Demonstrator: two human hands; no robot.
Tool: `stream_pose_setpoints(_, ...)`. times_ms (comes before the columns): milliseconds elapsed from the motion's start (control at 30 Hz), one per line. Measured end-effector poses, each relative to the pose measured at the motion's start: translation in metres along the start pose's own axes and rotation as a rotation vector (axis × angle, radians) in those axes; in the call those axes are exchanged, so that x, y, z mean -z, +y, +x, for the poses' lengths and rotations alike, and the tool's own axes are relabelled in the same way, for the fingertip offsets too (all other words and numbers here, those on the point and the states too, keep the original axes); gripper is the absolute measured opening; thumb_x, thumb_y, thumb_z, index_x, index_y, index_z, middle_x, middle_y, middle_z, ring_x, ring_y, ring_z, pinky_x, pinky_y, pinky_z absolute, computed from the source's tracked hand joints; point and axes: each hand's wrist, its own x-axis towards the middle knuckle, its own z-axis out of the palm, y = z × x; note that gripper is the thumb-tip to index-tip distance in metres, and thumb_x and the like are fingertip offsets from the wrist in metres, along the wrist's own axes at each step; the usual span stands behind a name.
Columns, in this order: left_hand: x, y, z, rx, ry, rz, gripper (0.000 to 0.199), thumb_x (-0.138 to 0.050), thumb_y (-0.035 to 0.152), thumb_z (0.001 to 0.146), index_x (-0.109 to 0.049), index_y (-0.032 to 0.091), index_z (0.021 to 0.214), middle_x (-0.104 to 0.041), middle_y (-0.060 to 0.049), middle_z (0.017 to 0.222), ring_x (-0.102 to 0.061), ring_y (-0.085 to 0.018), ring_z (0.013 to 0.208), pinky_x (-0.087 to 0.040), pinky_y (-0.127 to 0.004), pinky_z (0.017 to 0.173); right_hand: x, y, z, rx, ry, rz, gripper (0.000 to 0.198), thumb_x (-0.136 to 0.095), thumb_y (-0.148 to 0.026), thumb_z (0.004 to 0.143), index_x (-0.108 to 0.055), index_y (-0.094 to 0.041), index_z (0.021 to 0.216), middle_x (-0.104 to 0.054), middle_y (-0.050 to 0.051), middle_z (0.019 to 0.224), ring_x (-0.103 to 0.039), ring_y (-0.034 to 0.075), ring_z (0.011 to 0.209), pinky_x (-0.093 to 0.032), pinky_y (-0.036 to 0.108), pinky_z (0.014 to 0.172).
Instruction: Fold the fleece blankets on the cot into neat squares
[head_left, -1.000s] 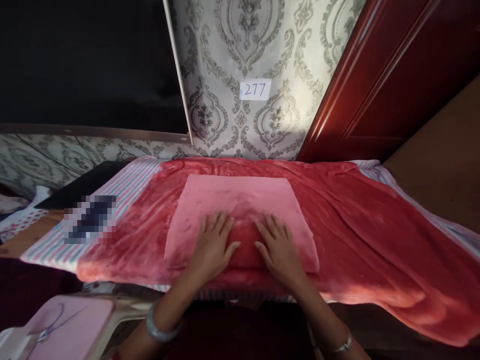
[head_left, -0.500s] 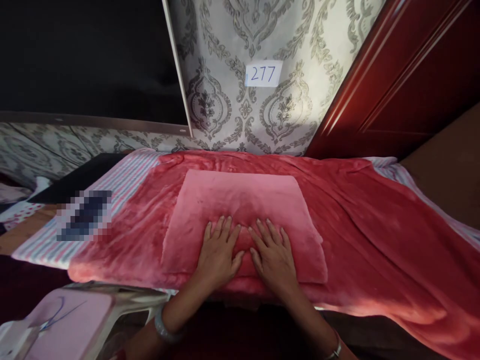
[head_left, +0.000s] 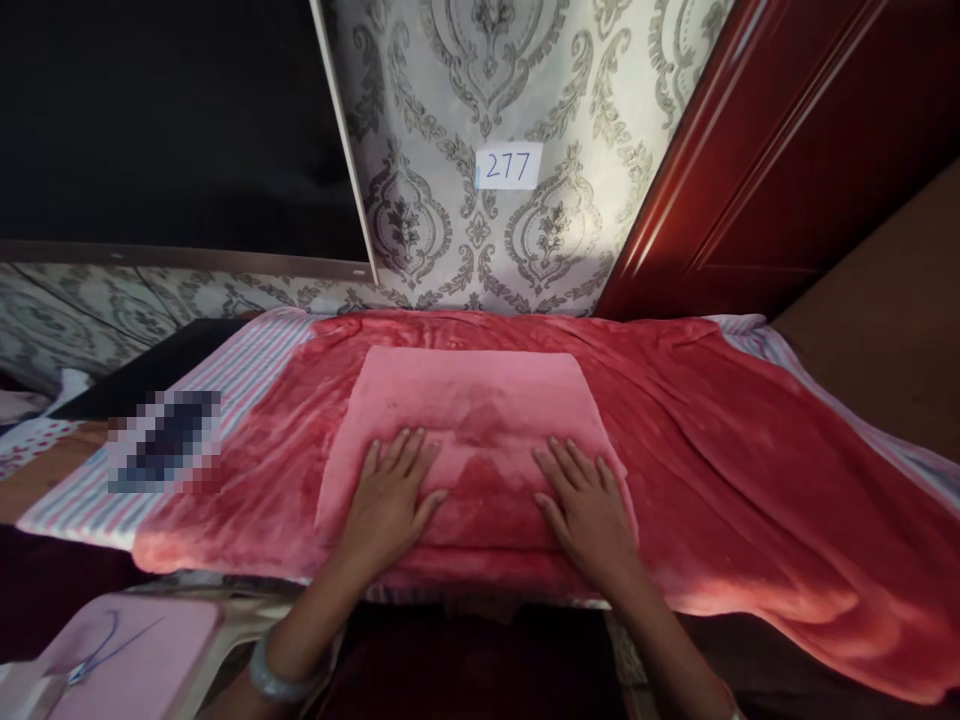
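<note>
A folded pink plush cloth (head_left: 480,375) lies flat on a larger red plush blanket (head_left: 720,450). Its nap shows darker patches around the middle and front. My left hand (head_left: 388,500) rests palm down on the cloth's left part, fingers spread and pointing away from me. On the right part lies my right hand (head_left: 589,505), likewise flat with its fingers apart. Between the two hands a stretch of the cloth is visible. Neither hand grasps anything.
A striped cloth (head_left: 82,500) shows from under the blanket at left, with a pixelated dark object (head_left: 169,440) on it. A large dark screen (head_left: 172,130) stands behind at left, a red wooden panel (head_left: 750,200) at right. A pink seat (head_left: 142,650) is at lower left.
My hands have slid apart over the pink cloth, the left one towards the left and the right one towards the right. The view has shifted slightly.
</note>
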Motion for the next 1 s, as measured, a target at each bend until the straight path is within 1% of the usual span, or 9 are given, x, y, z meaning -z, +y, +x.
stream_pose_setpoints(67,0.003,-0.025,-0.008,0.097,0.021,0.023,0.057,-0.042,0.049,0.096,-0.051,0.022,0.146,-0.043,-0.013,0.157,-0.034,-0.035,0.148,-0.024,-0.064,0.119,-0.004,0.027,-0.014,-0.108,0.057,0.008,0.052,-0.036,-0.044,0.1,-0.049,-0.028,0.148,-0.043,0.007,0.158,-0.035,0.032,0.146,-0.031,0.06,0.113)
stream_pose_setpoints(133,0.002,-0.049,-0.019,0.213,0.057,-0.005,0.06,-0.038,0.051,0.097,-0.049,0.02,0.147,-0.042,-0.014,0.158,-0.038,-0.037,0.146,-0.031,-0.063,0.115,-0.01,0.049,-0.029,-0.194,0.1,0.052,0.055,-0.031,-0.046,0.101,-0.044,-0.025,0.151,-0.048,0.01,0.154,-0.043,0.032,0.141,-0.039,0.057,0.109)
stream_pose_setpoints(233,-0.003,-0.076,-0.034,0.341,0.109,-0.149,0.068,-0.03,0.056,0.097,-0.047,0.012,0.147,-0.053,-0.019,0.148,-0.054,-0.034,0.133,-0.045,-0.053,0.109,-0.019,0.068,-0.045,-0.246,0.139,0.112,0.06,-0.027,-0.047,0.102,-0.041,-0.02,0.153,-0.058,0.015,0.143,-0.052,0.032,0.133,-0.044,0.054,0.106)
stream_pose_setpoints(300,-0.005,-0.084,-0.04,0.386,0.141,-0.231,0.073,-0.031,0.062,0.094,-0.051,0.01,0.141,-0.063,-0.019,0.137,-0.061,-0.033,0.125,-0.047,-0.05,0.107,-0.021,0.071,-0.05,-0.261,0.16,0.136,0.06,-0.028,-0.048,0.101,-0.043,-0.018,0.151,-0.06,0.016,0.14,-0.052,0.033,0.132,-0.043,0.055,0.106)
stream_pose_setpoints(400,-0.002,-0.085,-0.041,0.465,0.16,-0.325,0.076,-0.038,0.071,0.087,-0.059,0.013,0.132,-0.068,-0.016,0.13,-0.063,-0.035,0.12,-0.048,-0.049,0.106,-0.021,0.07,-0.048,-0.268,0.186,0.221,0.06,-0.031,-0.051,0.1,-0.046,-0.018,0.149,-0.061,0.017,0.138,-0.055,0.033,0.129,-0.045,0.055,0.105)
stream_pose_setpoints(533,0.009,-0.083,-0.033,0.598,0.098,-0.477,0.081,-0.043,0.074,0.081,-0.059,0.013,0.133,-0.068,-0.015,0.131,-0.063,-0.035,0.12,-0.049,-0.048,0.105,-0.022,0.071,-0.043,-0.309,0.216,0.353,0.061,-0.036,-0.054,0.099,-0.046,-0.02,0.148,-0.065,0.015,0.133,-0.062,0.031,0.119,-0.049,0.053,0.101)
stream_pose_setpoints(667,0.015,-0.084,-0.025,0.645,0.076,-0.562,0.078,-0.043,0.072,0.081,-0.059,0.014,0.132,-0.064,-0.016,0.137,-0.06,-0.036,0.126,-0.045,-0.05,0.109,-0.024,0.065,-0.034,-0.36,0.262,0.436,0.065,-0.04,-0.058,0.097,-0.045,-0.019,0.149,-0.061,0.016,0.139,-0.059,0.031,0.124,-0.048,0.051,0.103)
stream_pose_setpoints(800,0.003,-0.085,-0.019,0.613,0.114,-0.603,0.07,-0.046,0.066,0.082,-0.059,0.015,0.128,-0.065,-0.016,0.134,-0.062,-0.034,0.124,-0.047,-0.049,0.108,-0.026,0.056,-0.025,-0.347,0.295,0.511,0.062,-0.043,-0.054,0.096,-0.047,-0.018,0.146,-0.057,0.016,0.143,-0.055,0.03,0.131,-0.046,0.049,0.107)
stream_pose_setpoints(1000,-0.015,-0.092,-0.017,0.616,0.164,-0.531,0.073,-0.044,0.063,0.079,-0.059,0.01,0.127,-0.066,-0.02,0.13,-0.064,-0.035,0.12,-0.049,-0.051,0.106,-0.032,0.056,-0.026,-0.351,0.31,0.558,0.056,-0.043,-0.048,0.096,-0.052,-0.018,0.142,-0.06,0.015,0.14,-0.056,0.029,0.129,-0.045,0.049,0.108)
